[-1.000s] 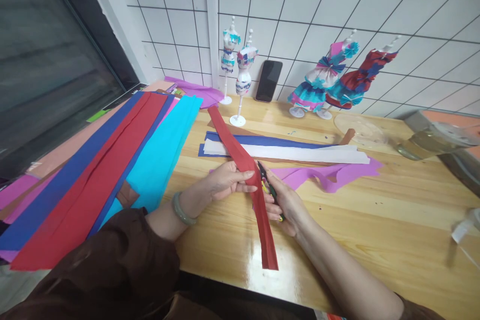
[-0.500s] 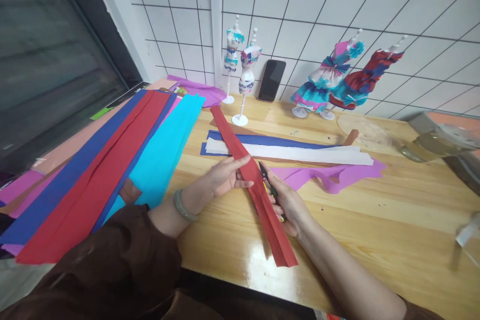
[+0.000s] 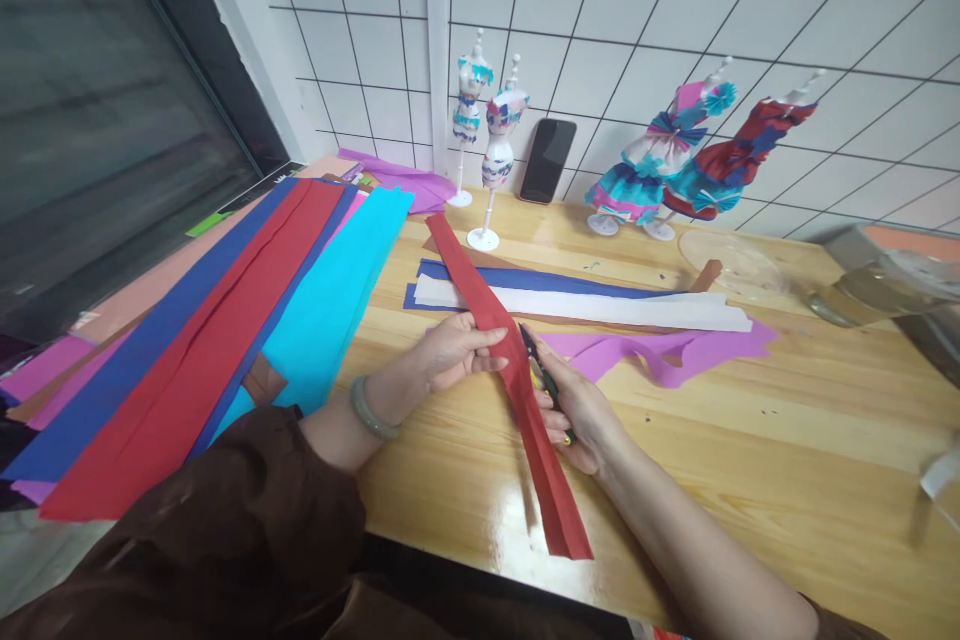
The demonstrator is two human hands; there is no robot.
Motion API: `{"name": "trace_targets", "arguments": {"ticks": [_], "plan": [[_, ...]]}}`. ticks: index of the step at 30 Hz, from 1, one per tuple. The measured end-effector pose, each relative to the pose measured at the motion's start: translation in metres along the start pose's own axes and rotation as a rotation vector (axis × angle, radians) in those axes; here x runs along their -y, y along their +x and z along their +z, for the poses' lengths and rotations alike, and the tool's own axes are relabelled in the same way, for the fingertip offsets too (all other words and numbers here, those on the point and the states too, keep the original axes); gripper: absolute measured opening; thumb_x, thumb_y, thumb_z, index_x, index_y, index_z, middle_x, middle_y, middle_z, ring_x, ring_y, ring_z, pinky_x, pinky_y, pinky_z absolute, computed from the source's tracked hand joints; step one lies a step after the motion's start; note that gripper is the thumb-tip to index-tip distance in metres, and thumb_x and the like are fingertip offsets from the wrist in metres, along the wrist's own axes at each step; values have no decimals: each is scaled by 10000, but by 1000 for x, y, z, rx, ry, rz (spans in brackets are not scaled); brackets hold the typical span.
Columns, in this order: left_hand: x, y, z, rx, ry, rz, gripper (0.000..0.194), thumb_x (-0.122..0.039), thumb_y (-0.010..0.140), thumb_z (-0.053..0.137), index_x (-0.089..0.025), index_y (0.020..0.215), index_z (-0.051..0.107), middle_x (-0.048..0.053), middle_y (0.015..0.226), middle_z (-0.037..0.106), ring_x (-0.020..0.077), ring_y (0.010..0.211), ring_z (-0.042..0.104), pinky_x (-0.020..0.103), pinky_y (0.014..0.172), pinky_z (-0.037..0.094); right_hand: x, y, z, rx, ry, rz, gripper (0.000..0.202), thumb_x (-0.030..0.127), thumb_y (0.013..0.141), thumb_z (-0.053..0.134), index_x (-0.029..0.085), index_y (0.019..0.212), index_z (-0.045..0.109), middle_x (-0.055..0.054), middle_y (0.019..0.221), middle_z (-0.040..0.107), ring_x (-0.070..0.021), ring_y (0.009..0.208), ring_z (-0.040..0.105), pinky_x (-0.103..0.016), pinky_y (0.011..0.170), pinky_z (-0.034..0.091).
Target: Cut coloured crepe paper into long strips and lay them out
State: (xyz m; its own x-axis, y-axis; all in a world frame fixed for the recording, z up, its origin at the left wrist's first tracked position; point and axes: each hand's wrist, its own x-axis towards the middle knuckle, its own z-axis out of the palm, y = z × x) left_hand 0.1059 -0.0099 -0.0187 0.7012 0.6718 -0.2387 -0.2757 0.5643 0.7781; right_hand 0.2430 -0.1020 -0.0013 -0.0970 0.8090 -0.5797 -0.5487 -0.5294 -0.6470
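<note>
A long red crepe paper strip (image 3: 480, 295) runs slantwise over the table in front of me. My left hand (image 3: 466, 350) pinches its middle from the left side, thumb on top. My right hand (image 3: 581, 400) is closed around dark-handled scissors (image 3: 541, 365) with some yellow on them, their tip close to the strip's right edge; the fingers are partly behind the paper. Under the strip's far part lie a white strip (image 3: 600, 305) and blue strips (image 3: 525, 277). A purple piece of paper (image 3: 667, 360) lies right of my right hand.
Wide red (image 3: 225, 320), blue and turquoise paper (image 3: 337, 290) lie piled at the left. Two bare-stand mini mannequins (image 3: 497, 160), a phone (image 3: 548, 160) and two dressed mannequins (image 3: 652, 160) stand along the tiled wall. A glass container (image 3: 847, 295) is at the right.
The strip's near end has swung slightly down and looks narrower, more folded. My left fingers have shifted a little along the strip. The whole view has moved slightly.
</note>
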Motion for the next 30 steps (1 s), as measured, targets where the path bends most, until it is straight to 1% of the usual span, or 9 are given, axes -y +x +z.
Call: {"name": "trace_targets", "arguments": {"ticks": [3, 6, 9, 11, 16, 20, 23, 27, 30], "plan": [[0, -1, 2, -7, 7, -8, 194, -159, 717, 684, -112, 894, 620, 78, 903, 645, 110, 743, 607, 203, 628, 503, 0, 0, 0, -21, 14, -4, 323, 512, 815, 517, 202, 893, 567, 107, 435, 301, -5, 288, 156, -105, 261, 141], [1, -1, 2, 12, 0, 4, 181, -171, 718, 684, -119, 878, 617, 79, 914, 648, 117, 757, 611, 217, 649, 507, 0, -1, 0, -20, 20, -8, 374, 512, 814, 520, 231, 1057, 564, 110, 429, 295, -6, 291, 154, -102, 268, 140], [1, -1, 1, 26, -7, 17, 186, -172, 710, 692, -119, 869, 612, 75, 904, 647, 117, 751, 610, 224, 657, 509, 2, -3, 1, -5, 19, -30, 447, 474, 832, 513, 336, 1253, 458, 114, 434, 282, -9, 295, 148, -96, 279, 133], [2, 0, 0, 31, -9, 22, 191, -170, 707, 694, -117, 871, 610, 75, 900, 645, 115, 745, 608, 226, 655, 510, 2, -4, 2, -9, 5, -44, 494, 456, 838, 513, 399, 1312, 386, 114, 441, 278, -9, 300, 148, -92, 287, 131], [2, -1, 1, 35, -4, 33, 203, -170, 715, 686, -117, 899, 618, 77, 908, 643, 130, 780, 614, 239, 681, 517, 2, -4, 1, -28, -33, -60, 541, 458, 831, 525, 422, 1342, 351, 111, 449, 276, -7, 310, 140, -89, 291, 123], [1, -3, 3, 15, 13, 40, 228, -177, 711, 691, -126, 920, 612, 80, 948, 634, 141, 811, 611, 264, 703, 524, 0, -2, -2, 0, -17, -76, 562, 464, 821, 537, 413, 1347, 343, 111, 459, 294, -6, 308, 143, -91, 289, 148], [1, -4, 3, 18, 32, 25, 245, -191, 712, 692, -138, 934, 604, 77, 980, 622, 148, 838, 607, 273, 700, 530, 0, -1, -3, 23, 2, -74, 528, 478, 824, 522, 370, 1322, 383, 110, 464, 312, -11, 302, 147, -101, 271, 166], [3, -3, 2, 71, 62, 2, 258, -210, 714, 693, -150, 949, 604, 71, 977, 622, 134, 815, 606, 247, 671, 530, 1, -1, -1, 26, 12, -54, 453, 472, 832, 507, 276, 1239, 474, 109, 454, 313, -16, 295, 155, -108, 251, 167], [3, -3, 2, 72, 69, 3, 252, -208, 715, 692, -161, 946, 606, 55, 960, 623, 124, 803, 606, 240, 666, 530, 2, -1, 0, 19, 3, -60, 459, 482, 826, 511, 270, 1233, 479, 108, 454, 323, -15, 295, 157, -106, 253, 162]]}}
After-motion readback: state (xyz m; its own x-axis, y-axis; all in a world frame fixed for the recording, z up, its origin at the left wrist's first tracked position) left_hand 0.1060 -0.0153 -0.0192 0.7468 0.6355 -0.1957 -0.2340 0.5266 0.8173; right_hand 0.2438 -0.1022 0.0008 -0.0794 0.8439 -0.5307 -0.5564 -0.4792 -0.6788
